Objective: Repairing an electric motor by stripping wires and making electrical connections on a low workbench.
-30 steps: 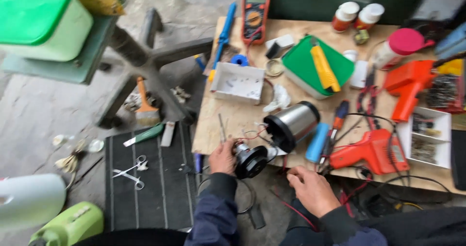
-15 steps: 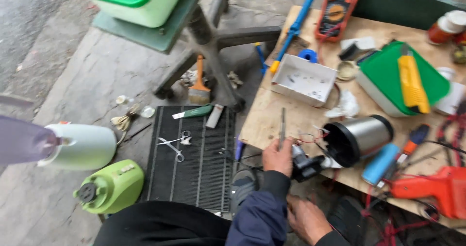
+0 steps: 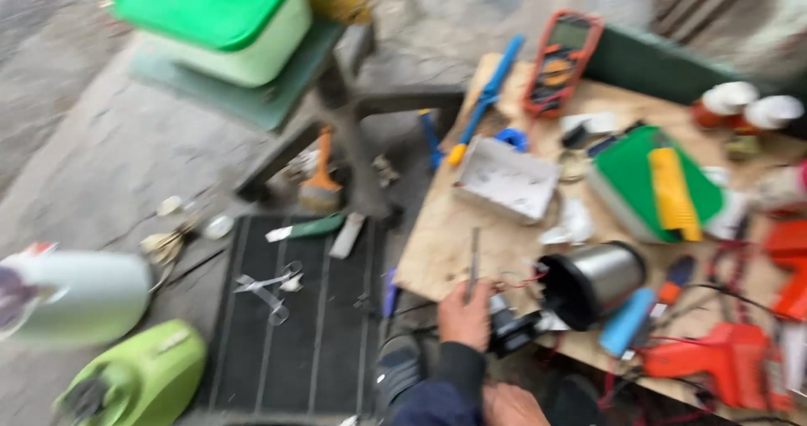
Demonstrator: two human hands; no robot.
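The left hand [image 3: 465,315] rests at the near edge of the wooden table [image 3: 437,249], its fingers closed around a small black motor part [image 3: 511,329] that sits just to the right of the knuckles and touches them. The blur hides how tightly the fingers press on it. A thin grey metal rod [image 3: 473,262] stands up from the far side of this hand, lying on the table and pointing away; I cannot tell whether the fingers pinch it or only lie over its near end.

The right hand [image 3: 513,405] shows only in part at the near edge of the view, below the black part and apart from it; whether its fingers are spread or curled cannot be told.

Just right of the black part lies a steel cylinder [image 3: 598,279] on its side, dark open mouth turned left, with thin red wires [image 3: 525,281] between the two. Farther off sits a white open box [image 3: 508,178]. On the floor to the left lies a black ribbed mat [image 3: 311,325] bearing scissors [image 3: 269,285].
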